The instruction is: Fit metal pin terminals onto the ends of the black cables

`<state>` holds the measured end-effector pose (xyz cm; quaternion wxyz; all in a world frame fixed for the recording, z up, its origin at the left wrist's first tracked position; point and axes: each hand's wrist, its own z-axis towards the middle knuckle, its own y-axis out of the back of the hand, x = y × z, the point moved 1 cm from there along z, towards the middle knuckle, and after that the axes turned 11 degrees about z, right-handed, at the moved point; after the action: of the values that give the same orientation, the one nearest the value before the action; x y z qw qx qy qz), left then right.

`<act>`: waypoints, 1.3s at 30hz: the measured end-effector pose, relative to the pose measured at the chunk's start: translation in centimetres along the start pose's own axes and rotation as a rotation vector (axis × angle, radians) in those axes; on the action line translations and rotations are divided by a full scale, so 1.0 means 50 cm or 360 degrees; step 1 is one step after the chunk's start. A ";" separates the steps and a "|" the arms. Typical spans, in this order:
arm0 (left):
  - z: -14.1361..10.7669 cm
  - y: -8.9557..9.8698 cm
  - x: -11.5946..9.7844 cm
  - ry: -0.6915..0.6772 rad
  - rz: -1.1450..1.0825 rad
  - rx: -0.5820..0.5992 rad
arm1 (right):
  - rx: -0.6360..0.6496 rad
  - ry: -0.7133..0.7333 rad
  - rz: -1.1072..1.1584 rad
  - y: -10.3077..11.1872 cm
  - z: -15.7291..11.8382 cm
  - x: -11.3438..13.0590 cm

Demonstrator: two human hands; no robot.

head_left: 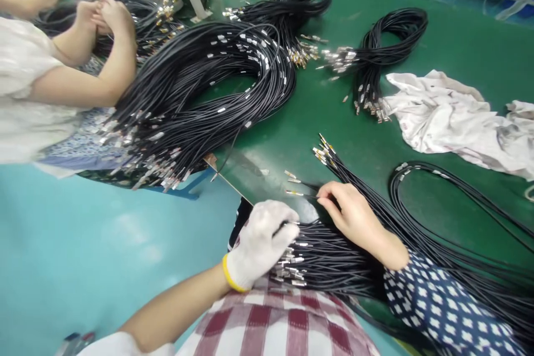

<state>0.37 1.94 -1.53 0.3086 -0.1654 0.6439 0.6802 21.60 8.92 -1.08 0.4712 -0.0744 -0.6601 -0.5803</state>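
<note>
My left hand (267, 242) wears a white knit glove with a yellow cuff. Its thumb and fingers close together at the left end of a bundle of black cables (337, 261); whatever lies between them is hidden. Silver terminals cap this bundle's ends, just below the glove. Bare and pinched, my right hand (354, 214) holds a thin black cable whose gold-and-silver terminal (294, 193) points left. Two more terminal tips show just above it. Behind the right hand runs another bundle of black cables (354, 181) with gold-tipped ends.
A large coil of black cables (267, 94) with white tags lies at left, its ends overhanging the table edge. Smaller coils (392, 39) sit farther back on the green table (283, 147). A crumpled white cloth (454, 117) lies right. A co-worker's hands (102, 19) work at upper left.
</note>
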 end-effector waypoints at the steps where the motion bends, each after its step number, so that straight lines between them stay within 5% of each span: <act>1: 0.009 0.011 0.002 0.0184 -0.0073 0.0002 | -0.0008 0.0001 0.0031 0.002 -0.008 0.002; 6: 0.057 0.051 -0.006 0.0551 -0.0376 0.0246 | -0.0021 0.0065 0.0029 -0.011 -0.028 0.013; 9: 0.068 0.049 -0.007 0.0473 -0.0310 0.0256 | -0.0008 0.0046 0.0111 -0.023 -0.012 0.034; 14: 0.073 0.038 0.007 0.0105 -0.0063 0.0000 | 0.0164 -0.0012 0.0462 -0.037 0.027 0.075; 20: 0.090 0.043 0.004 0.0346 -0.0493 0.0188 | 0.0017 -0.0354 0.0910 -0.049 0.032 0.074; 25: 0.099 0.037 0.001 0.0366 -0.0554 0.0237 | 0.0105 -0.0338 0.1098 -0.056 0.031 0.062; 39: 0.102 0.024 0.019 0.0218 -0.0296 0.0340 | -0.0077 -0.0403 0.0939 -0.082 0.025 0.058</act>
<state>-0.22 7.14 -0.60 0.3415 -0.2365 0.7141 0.5634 16.71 7.36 -1.75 0.5312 -0.3454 -0.6495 -0.4202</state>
